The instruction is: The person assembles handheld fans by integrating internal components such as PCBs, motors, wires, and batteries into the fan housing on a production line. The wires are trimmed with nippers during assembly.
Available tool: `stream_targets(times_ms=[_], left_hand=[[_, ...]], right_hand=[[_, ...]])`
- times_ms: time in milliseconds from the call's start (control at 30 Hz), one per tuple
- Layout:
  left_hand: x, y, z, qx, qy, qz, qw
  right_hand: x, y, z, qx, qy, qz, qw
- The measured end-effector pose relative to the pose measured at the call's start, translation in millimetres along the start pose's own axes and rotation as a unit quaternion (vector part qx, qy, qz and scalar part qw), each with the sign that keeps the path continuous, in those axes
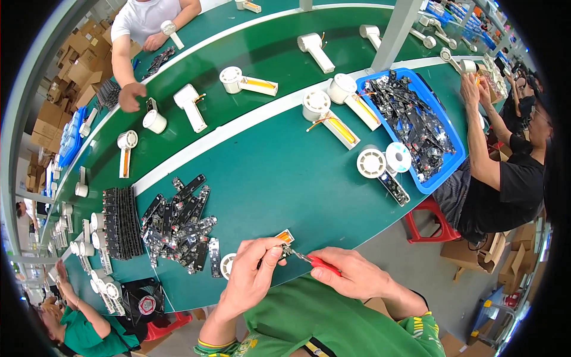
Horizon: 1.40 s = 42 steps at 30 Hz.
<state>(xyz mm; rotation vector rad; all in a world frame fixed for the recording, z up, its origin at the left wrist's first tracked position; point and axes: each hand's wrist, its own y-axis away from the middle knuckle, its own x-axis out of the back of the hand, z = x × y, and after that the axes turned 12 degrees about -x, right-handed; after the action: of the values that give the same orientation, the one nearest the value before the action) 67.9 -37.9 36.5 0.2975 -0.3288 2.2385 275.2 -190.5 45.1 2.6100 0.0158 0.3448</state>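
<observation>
My left hand (pixel 253 271) is closed on a white handheld fan (pixel 226 266). Its round head shows left of my fingers, and an orange strip lies in its opened handle past them. At my fingertips is a small dark part, partly hidden by the fingers. My right hand (pixel 351 275) is closed round red-handled pliers (pixel 325 265), whose metal jaws reach that part. Left of my left hand lies a loose heap of narrow black circuit boards (pixel 181 220). One lone board (pixel 215 257) sits beside the fan head.
Stacked black board panels (pixel 121 223) stand left of the heap. At right are a blue tray (pixel 455 160) full of boards, a solder-like white spool (pixel 398 157) and a fan (pixel 372 163). Fans lie along the green conveyor (pixel 273 50). Co-workers sit at left, right and across.
</observation>
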Motion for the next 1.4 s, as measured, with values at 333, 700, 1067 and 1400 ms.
stream_targets(times_ms=[333,700,1067,1400], left_hand=[[1,-4,3,-0.035,-0.046,-0.014,0.998],[2,-6,4,-0.049,-0.07,-0.015,0.996],[4,-7,4,-0.054,-0.089,-0.028,0.994],[1,-5,-1,-0.026,-0.03,-0.02,0.999]], right_hand=[[-2,1,-1,-0.013,-0.006,0.006,1.0],[-6,2,3,0.004,-0.002,0.03,1.0],[-9,2,4,-0.007,0.01,0.041,0.999],[-14,-1,15,-0.092,-0.172,0.006,0.981]])
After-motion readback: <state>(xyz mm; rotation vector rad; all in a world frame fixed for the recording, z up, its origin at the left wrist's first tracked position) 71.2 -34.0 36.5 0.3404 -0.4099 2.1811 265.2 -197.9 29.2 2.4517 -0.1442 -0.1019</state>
